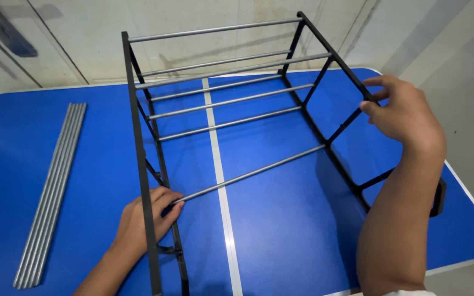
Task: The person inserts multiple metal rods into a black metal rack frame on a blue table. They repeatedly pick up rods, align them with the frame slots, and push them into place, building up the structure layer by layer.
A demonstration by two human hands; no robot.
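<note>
Metal rod (248, 175) pinched by left hand (141, 219); right hand (404, 112) grips black rack frame (352, 115).

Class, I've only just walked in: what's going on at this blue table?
A person is putting together a black-framed rack on a blue table. The left hand holds the near end of a grey rod at the left side frame. The right hand grips the right side frame. Several rods already span the two frames. A bundle of spare rods lies on the table to the left, apart from the rack.
</note>
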